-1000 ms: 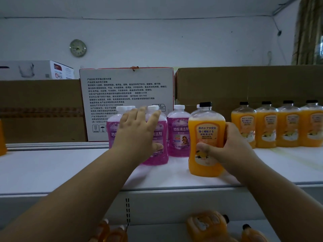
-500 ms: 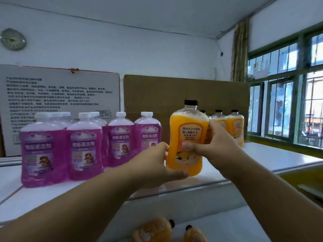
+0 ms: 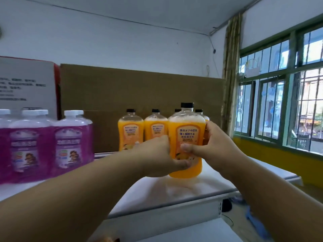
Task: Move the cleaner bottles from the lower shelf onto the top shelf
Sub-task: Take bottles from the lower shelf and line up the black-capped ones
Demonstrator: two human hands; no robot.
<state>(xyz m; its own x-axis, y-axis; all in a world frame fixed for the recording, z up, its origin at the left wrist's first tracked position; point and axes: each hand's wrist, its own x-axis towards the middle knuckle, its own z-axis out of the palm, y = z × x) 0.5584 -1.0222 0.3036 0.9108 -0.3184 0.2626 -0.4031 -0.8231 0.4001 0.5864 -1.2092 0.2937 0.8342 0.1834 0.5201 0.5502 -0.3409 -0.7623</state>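
Between both hands' fingers (image 3: 212,130), orange bottle (image 3: 186,130).

I face a white wall (image 3: 122,41) behind brown cardboard (image 3: 139,91); daylight comes through a green-framed window (image 3: 286,102) on my right, beside a curtain (image 3: 231,67).

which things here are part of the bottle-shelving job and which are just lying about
Job: orange bottle gripped by left hand and right hand; orange bottles standing behind it; purple bottles; top shelf.

Lying about: cardboard boxes, window, curtain.
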